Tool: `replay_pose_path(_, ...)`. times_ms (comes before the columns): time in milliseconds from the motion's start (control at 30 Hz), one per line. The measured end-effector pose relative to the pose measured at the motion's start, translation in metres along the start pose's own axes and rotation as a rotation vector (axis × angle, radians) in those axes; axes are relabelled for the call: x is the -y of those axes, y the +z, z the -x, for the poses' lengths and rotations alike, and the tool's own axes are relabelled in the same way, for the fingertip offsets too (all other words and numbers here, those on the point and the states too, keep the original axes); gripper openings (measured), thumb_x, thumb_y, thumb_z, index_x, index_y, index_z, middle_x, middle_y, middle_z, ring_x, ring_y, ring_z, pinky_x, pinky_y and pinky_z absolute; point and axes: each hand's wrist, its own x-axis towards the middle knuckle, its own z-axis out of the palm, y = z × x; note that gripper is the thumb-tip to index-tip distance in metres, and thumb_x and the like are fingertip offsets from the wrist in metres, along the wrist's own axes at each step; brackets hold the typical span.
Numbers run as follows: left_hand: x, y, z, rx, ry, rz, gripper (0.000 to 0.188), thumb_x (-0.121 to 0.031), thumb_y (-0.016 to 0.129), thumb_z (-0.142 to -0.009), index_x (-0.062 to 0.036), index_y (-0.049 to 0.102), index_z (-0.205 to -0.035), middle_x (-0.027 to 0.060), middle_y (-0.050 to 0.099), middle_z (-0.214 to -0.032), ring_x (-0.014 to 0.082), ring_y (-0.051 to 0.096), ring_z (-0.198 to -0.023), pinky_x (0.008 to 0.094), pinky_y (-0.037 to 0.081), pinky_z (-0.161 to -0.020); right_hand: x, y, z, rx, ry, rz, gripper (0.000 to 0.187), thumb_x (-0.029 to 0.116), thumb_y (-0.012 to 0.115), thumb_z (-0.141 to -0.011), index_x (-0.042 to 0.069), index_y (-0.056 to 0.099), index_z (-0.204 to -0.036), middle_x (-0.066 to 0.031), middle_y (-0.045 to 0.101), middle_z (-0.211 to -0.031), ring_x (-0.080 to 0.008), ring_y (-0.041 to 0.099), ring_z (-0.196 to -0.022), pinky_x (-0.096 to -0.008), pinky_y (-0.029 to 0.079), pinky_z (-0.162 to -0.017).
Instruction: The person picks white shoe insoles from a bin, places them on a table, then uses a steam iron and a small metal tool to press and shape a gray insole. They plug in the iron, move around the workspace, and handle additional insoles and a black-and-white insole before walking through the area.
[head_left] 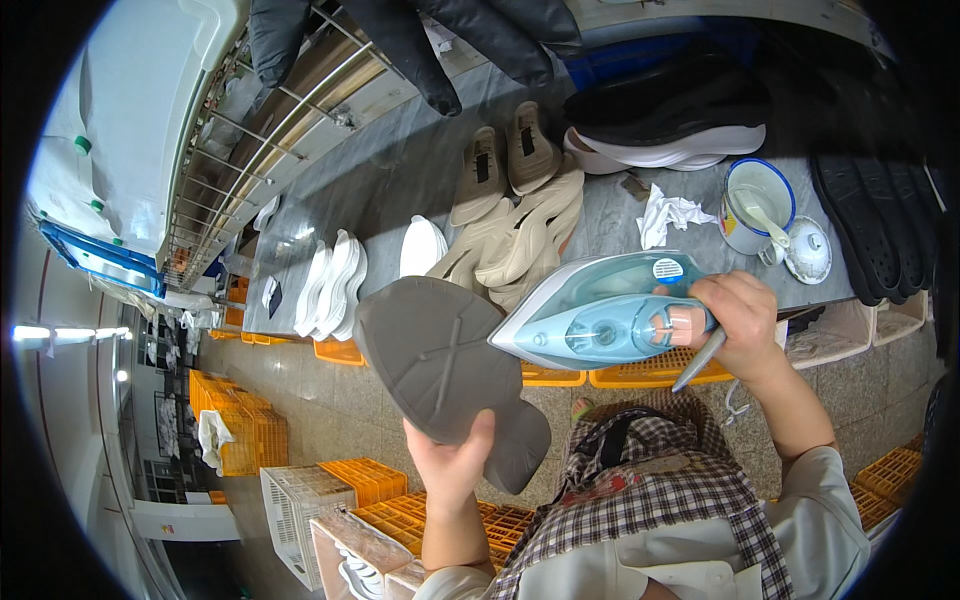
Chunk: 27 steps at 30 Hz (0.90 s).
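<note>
A dark grey shoe sole (425, 345), with raised lines crossing on its broad end, is held up by my left hand (452, 460). The thumb lies over its face and the fingers go behind, out of sight. My right hand (738, 318) is wrapped round the handle of a light blue and white clothes iron (585, 320). The iron's pointed tip is at the right edge of the sole; whether they touch I cannot tell. A grey cord sleeve (698, 362) hangs below my right hand.
Beyond my hands, a grey table (375, 190) holds beige shoes (525, 235), white soles (332, 285), crumpled paper (670, 215), an enamel mug (757, 200) with a spoon, its lid (808, 250) and black clogs (862, 230). A wire rack (245, 140) stands left. Orange crates (235, 420) sit on the floor.
</note>
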Motion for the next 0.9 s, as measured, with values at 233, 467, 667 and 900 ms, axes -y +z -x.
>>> replay_pose_path(233, -0.0004, 0.0034, 0.0008, -0.017, -0.012, -0.003, 0.063, -0.003, 0.072, -0.07, 0.0042, 0.04, -0.125, 0.0131, 0.051, -0.119, 0.0194, 0.051, -0.106, 0.0329, 0.038, -0.094, 0.0009, 0.0005, -0.002, -0.017, 0.003, -0.025, 0.037, 0.027, 0.079, -0.059, 0.002, 0.057, -0.076, -0.0092, 0.059, -0.066, -0.0232, 0.057, -0.055, -0.0314, 0.043, -0.049)
replay_pose_path(467, 0.0002, 0.0021, 0.0, -0.011, 0.02, -0.001, 0.063, -0.001, 0.07, -0.071, 0.0045, 0.04, -0.125, 0.0139, 0.051, -0.119, 0.0202, 0.051, -0.107, 0.0333, 0.038, -0.094, -0.0001, 0.0013, -0.0004, 0.006, 0.006, 0.008, 0.032, 0.027, 0.075, -0.061, 0.004, 0.06, -0.076, -0.0083, 0.06, -0.067, -0.0226, 0.056, -0.054, -0.0304, 0.045, -0.049)
replay_pose_path(667, 0.0003, 0.0027, 0.0004, 0.004, 0.013, -0.003, 0.062, -0.001, 0.071, -0.071, 0.0045, 0.04, -0.125, 0.0138, 0.052, -0.118, 0.02, 0.051, -0.106, 0.0331, 0.038, -0.094, 0.0001, 0.0005, -0.0011, -0.014, 0.023, -0.019, 0.031, 0.027, 0.075, -0.061, 0.004, 0.06, -0.076, -0.0076, 0.059, -0.066, -0.0223, 0.056, -0.054, -0.0309, 0.045, -0.05)
replay_pose_path(900, -0.0008, 0.0048, 0.0008, -0.005, 0.014, 0.014, 0.063, -0.002, 0.071, -0.071, 0.0045, 0.04, -0.125, 0.014, 0.052, -0.119, 0.0201, 0.051, -0.106, 0.0336, 0.039, -0.094, -0.0013, 0.0009, -0.0009, -0.003, 0.019, -0.012, 0.04, 0.03, 0.08, -0.059, 0.003, 0.057, -0.076, -0.0087, 0.059, -0.065, -0.0234, 0.057, -0.054, -0.0316, 0.043, -0.05)
